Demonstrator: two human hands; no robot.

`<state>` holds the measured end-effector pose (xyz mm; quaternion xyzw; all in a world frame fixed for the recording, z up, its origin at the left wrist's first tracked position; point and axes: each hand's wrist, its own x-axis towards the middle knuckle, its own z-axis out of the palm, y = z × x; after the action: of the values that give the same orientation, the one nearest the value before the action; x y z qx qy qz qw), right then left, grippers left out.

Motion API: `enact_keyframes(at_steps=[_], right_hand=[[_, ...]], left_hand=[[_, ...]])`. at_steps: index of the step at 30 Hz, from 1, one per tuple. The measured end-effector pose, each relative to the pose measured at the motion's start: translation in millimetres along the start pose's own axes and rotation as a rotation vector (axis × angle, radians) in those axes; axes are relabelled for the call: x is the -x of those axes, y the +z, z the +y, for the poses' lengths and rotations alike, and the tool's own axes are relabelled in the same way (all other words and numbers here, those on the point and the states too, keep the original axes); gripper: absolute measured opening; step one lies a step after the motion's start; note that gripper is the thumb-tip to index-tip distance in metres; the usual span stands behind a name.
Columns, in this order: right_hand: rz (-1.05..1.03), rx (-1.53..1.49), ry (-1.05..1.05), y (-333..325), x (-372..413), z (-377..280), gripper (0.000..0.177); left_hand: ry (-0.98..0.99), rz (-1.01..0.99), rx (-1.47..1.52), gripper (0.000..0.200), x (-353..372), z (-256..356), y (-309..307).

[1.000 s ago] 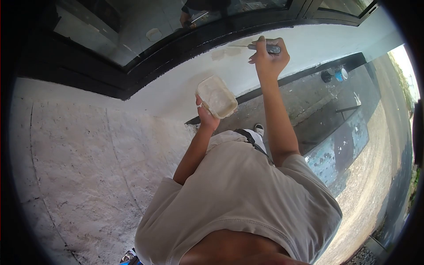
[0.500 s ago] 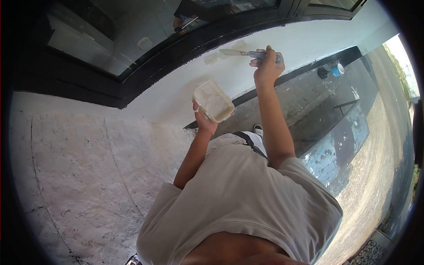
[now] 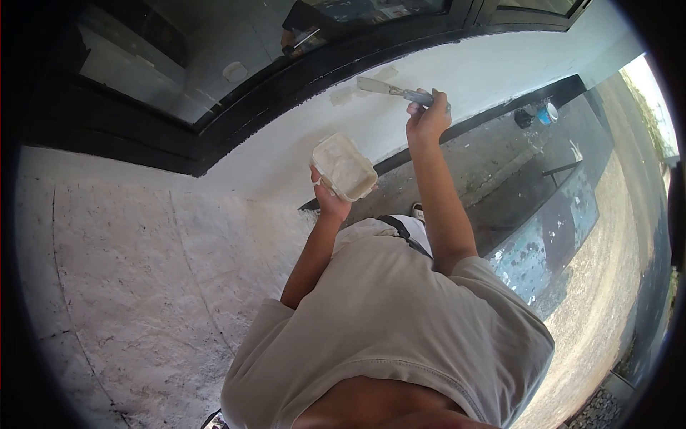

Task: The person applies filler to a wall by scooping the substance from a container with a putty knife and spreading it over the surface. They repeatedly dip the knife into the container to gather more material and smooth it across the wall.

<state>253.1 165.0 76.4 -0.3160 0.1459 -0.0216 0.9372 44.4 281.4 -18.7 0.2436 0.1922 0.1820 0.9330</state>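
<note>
My left hand (image 3: 331, 199) grips a squarish plastic tub (image 3: 366, 179) from below, and whitish filler paste (image 3: 341, 161) coats its inside. Higher up, my right hand (image 3: 429, 120) is closed around the handle of a putty knife (image 3: 379, 86), its broad blade pointing left. The blade overlaps damp-looking beige patches (image 3: 343, 95) on the white wall (image 3: 286, 150), just under the black window frame (image 3: 250, 121).
Dark window glass (image 3: 193, 57) reflects a person above the frame. To the right, a blue-and-white bucket (image 3: 547, 114) and a black container (image 3: 524, 118) stand on the grey floor (image 3: 493, 161). A paint-spattered blue surface (image 3: 547, 243) lies nearer; rough whitish wall (image 3: 136, 272) fills the left.
My right hand has dropped slightly and turned the putty knife, so more of the blade's flat face shows. The tub in my left hand has barely shifted.
</note>
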Motion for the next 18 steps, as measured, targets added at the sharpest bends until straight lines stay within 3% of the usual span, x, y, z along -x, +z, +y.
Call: enact_keyframes(at_steps=[2,10,18], right_hand=[[0.093,-0.037,-0.010,-9,-14,-10,0.022],[-0.128,0.078,0.142,14,29,10,0.023],[0.041,0.020,-0.046,2,-1,-9,0.022]], left_hand=[[0.009,0.009,-0.005,0.078,-1,-1,-7],[-0.025,-0.013,-0.022,0.081,6,4,10],[0.014,-0.001,-0.019,0.080,5,2,-9]])
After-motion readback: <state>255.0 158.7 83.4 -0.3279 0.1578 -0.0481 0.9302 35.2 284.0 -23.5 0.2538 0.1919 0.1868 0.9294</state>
